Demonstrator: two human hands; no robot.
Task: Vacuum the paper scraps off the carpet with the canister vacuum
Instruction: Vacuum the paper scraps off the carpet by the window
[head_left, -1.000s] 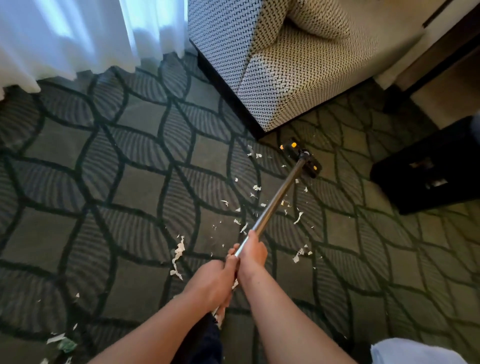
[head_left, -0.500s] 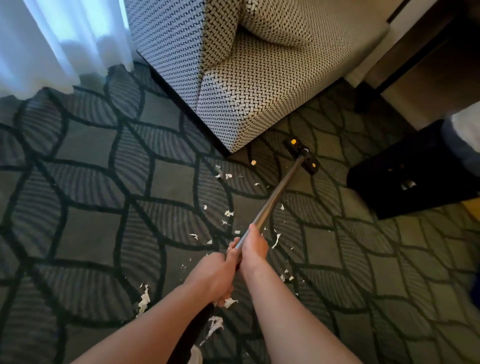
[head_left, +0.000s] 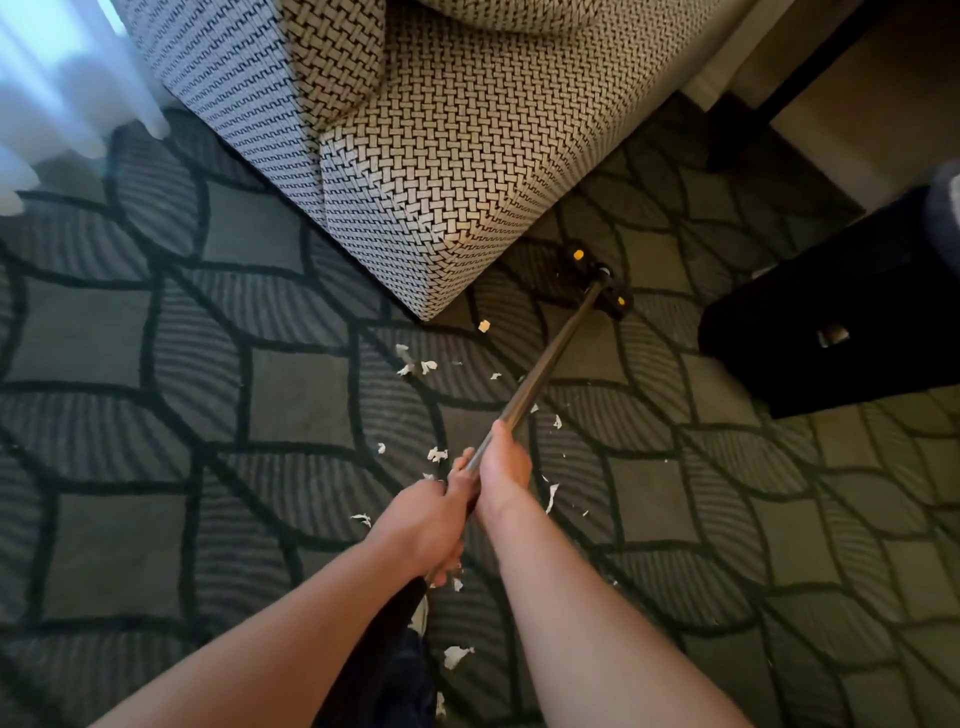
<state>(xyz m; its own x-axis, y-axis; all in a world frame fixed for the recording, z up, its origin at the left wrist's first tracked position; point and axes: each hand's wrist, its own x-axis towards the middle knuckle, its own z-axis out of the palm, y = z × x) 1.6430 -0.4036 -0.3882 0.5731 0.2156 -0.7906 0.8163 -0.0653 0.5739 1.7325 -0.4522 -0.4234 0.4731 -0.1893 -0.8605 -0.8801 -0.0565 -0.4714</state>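
Looking down from the head view, there are two bare forearms and two hands on one polished metal vacuum wand (head_left: 545, 358). The left hand (head_left: 426, 525) is nearer the body, with its fingers (head_left: 457, 488) clenched round the tube. The right hand (head_left: 501, 467) sits just ahead of it, touching it, and wraps the tube the same way, so both are grasping the wand. Below the left hand a dark shape (head_left: 395, 623) runs down out of view. I can't tell whether that is hose or clothing.

The wand slants up and to the right to one black floor head with two yellow marks (head_left: 597, 283). The head lies flat on the dark grey carpet with a curved leaf-and-square pattern (head_left: 130, 338). It sits just beside the front corner of one armchair in a black-and-cream woven fabric (head_left: 441, 156), between that chair and one low black boxy object (head_left: 831, 322) on the right.

The torn white paper scraps (head_left: 437, 454) lie scattered on the carpet around the wand and the hands, all nearer the person than the floor head. I count about fifteen pieces big enough to make out, one of them yellowish and lying near the chair's corner. There are also tiny flecks too small to count. One white curtain (head_left: 52, 78) hangs at the upper left.
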